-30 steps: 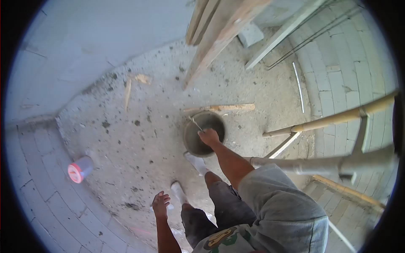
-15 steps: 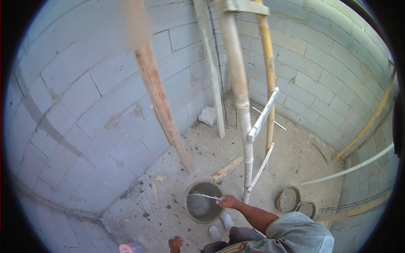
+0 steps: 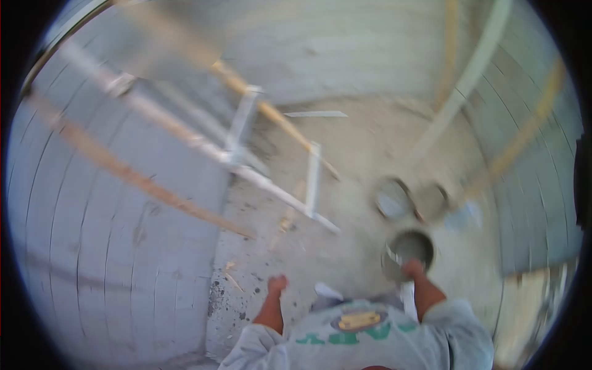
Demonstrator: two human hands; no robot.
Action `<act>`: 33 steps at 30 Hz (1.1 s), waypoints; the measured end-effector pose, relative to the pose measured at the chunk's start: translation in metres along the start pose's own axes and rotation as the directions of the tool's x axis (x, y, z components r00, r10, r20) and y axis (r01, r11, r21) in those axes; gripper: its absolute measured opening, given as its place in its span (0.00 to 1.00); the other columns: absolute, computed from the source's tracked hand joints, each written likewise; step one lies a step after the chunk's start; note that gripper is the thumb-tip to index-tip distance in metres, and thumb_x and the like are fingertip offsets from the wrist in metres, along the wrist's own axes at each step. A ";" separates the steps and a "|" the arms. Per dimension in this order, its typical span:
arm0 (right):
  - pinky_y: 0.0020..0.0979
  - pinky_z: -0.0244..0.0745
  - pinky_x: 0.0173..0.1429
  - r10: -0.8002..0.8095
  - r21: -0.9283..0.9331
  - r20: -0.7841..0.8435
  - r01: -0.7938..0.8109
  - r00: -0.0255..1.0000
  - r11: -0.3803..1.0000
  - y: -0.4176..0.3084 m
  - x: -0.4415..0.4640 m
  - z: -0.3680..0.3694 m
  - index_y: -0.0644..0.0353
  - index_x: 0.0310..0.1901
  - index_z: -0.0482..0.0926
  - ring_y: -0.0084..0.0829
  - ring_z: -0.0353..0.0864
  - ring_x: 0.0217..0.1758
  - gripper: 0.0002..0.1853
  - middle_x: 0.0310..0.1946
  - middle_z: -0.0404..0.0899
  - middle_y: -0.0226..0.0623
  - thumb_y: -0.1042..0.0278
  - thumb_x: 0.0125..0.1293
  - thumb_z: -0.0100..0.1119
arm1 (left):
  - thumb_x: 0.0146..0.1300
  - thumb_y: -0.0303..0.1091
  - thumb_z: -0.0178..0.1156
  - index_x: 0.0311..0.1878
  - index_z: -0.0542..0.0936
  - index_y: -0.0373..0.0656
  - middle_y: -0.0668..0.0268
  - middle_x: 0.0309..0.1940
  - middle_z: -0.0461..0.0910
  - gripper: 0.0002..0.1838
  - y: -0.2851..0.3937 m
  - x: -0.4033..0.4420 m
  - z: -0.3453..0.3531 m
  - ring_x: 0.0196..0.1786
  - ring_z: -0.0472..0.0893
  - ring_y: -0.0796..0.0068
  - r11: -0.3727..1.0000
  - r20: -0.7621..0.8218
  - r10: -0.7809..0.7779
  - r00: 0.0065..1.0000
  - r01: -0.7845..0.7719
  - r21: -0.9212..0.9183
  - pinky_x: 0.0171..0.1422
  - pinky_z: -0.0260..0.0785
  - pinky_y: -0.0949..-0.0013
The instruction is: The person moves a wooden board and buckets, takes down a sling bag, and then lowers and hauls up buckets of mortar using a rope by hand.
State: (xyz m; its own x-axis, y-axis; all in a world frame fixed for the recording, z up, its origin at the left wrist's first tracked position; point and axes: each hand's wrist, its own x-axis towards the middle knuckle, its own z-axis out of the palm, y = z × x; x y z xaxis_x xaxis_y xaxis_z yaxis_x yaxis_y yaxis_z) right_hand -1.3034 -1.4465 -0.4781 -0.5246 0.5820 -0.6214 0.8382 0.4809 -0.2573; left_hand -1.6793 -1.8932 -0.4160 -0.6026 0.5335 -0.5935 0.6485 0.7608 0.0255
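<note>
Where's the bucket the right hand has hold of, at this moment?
Head view, lower half, right of centre: the bucket is at the person's right hand, just below the two round containers in the picture.

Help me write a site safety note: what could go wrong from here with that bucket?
The right hand alone grips the bucket, while the left hand is away from it, so the bucket might swing or tip.
It could also knock the round containers just beyond it.
The ladder stands out over the floor, so someone carrying a load might bump it.
</note>
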 end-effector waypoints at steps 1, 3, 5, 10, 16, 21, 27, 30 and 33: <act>0.42 0.73 0.49 0.075 0.053 -0.057 -0.073 0.996 0.996 0.023 -0.037 -0.026 0.63 0.38 0.80 0.49 0.79 0.43 0.23 0.38 0.79 0.51 0.49 0.50 0.55 | 0.59 0.44 0.50 0.42 0.75 0.40 0.57 0.34 0.79 0.17 0.043 -0.008 -0.029 0.33 0.80 0.63 0.787 -0.023 -0.234 0.972 0.175 -0.592 0.41 0.67 0.57; 0.44 0.72 0.51 0.326 0.298 -0.176 -0.265 0.929 0.917 0.083 -0.097 -0.063 0.67 0.36 0.80 0.50 0.77 0.46 0.25 0.38 0.78 0.57 0.48 0.50 0.56 | 0.63 0.45 0.52 0.39 0.76 0.41 0.63 0.25 0.79 0.15 0.130 0.001 -0.070 0.25 0.78 0.75 0.287 0.124 -0.369 0.921 0.239 -0.928 0.26 0.68 0.70; 0.43 0.71 0.51 0.457 0.401 -0.190 -0.356 0.869 0.844 0.164 -0.128 -0.063 0.67 0.34 0.80 0.50 0.77 0.47 0.25 0.37 0.78 0.56 0.48 0.51 0.56 | 0.62 0.45 0.54 0.37 0.77 0.41 0.65 0.24 0.79 0.15 0.211 0.002 -0.079 0.23 0.77 0.78 0.343 0.128 -0.257 0.958 0.215 -0.914 0.23 0.66 0.74; 0.38 0.72 0.41 0.736 0.724 -0.191 -0.413 0.649 0.552 0.314 -0.233 -0.036 0.66 0.27 0.80 0.41 0.79 0.34 0.20 0.27 0.80 0.47 0.52 0.54 0.56 | 0.63 0.45 0.51 0.45 0.76 0.42 0.65 0.32 0.80 0.17 0.413 0.000 -0.057 0.30 0.79 0.76 0.659 0.245 0.114 0.963 0.111 -0.744 0.33 0.70 0.70; 0.31 0.69 0.28 0.928 0.994 0.077 -0.095 0.365 -0.046 0.361 -0.387 -0.005 0.63 0.24 0.77 0.28 0.74 0.20 0.17 0.18 0.75 0.35 0.56 0.60 0.55 | 0.61 0.44 0.55 0.40 0.77 0.37 0.64 0.25 0.79 0.17 0.623 0.000 -0.027 0.23 0.78 0.76 0.752 0.355 0.548 0.757 -0.260 -0.606 0.24 0.66 0.72; 0.31 0.67 0.24 0.864 0.874 0.462 0.062 0.201 -0.482 0.377 -0.451 0.107 0.61 0.24 0.75 0.29 0.73 0.19 0.16 0.19 0.74 0.35 0.57 0.62 0.53 | 0.59 0.44 0.56 0.33 0.78 0.38 0.65 0.22 0.79 0.16 0.760 0.041 0.011 0.20 0.76 0.75 0.859 0.450 0.495 0.743 -0.343 -0.379 0.23 0.66 0.70; 0.31 0.66 0.22 0.511 0.507 0.857 0.288 -0.069 -0.812 0.340 -0.469 0.130 0.62 0.27 0.74 0.32 0.73 0.18 0.14 0.20 0.74 0.36 0.59 0.62 0.53 | 0.59 0.44 0.55 0.37 0.77 0.40 0.65 0.23 0.79 0.15 0.975 0.052 0.039 0.20 0.76 0.77 0.850 0.650 0.452 0.611 -0.515 -0.107 0.22 0.66 0.71; 0.30 0.67 0.18 0.454 0.479 0.875 0.425 -0.167 -0.768 0.342 -0.482 0.150 0.64 0.29 0.74 0.30 0.73 0.17 0.15 0.21 0.74 0.36 0.57 0.61 0.54 | 0.59 0.45 0.54 0.39 0.76 0.40 0.65 0.24 0.79 0.16 1.111 0.013 0.053 0.22 0.76 0.77 0.737 0.739 0.459 0.492 -0.676 -0.008 0.22 0.66 0.71; 0.30 0.68 0.16 0.253 0.381 0.923 0.601 -0.290 -0.703 0.337 -0.485 0.133 0.62 0.30 0.73 0.28 0.72 0.15 0.15 0.20 0.73 0.35 0.56 0.61 0.54 | 0.60 0.47 0.54 0.41 0.76 0.40 0.66 0.26 0.79 0.18 1.242 -0.058 0.067 0.25 0.77 0.77 0.562 0.781 0.515 0.353 -0.827 0.003 0.26 0.67 0.72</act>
State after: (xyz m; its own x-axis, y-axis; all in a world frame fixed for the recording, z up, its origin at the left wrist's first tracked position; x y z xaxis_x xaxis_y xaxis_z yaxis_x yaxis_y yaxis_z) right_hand -0.7471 -1.6541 -0.3624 0.5016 -0.6524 -0.5681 -0.8474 -0.2383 -0.4745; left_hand -0.8079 -1.0038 -0.4040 0.4848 0.2916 -0.8246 0.8643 -0.0149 0.5028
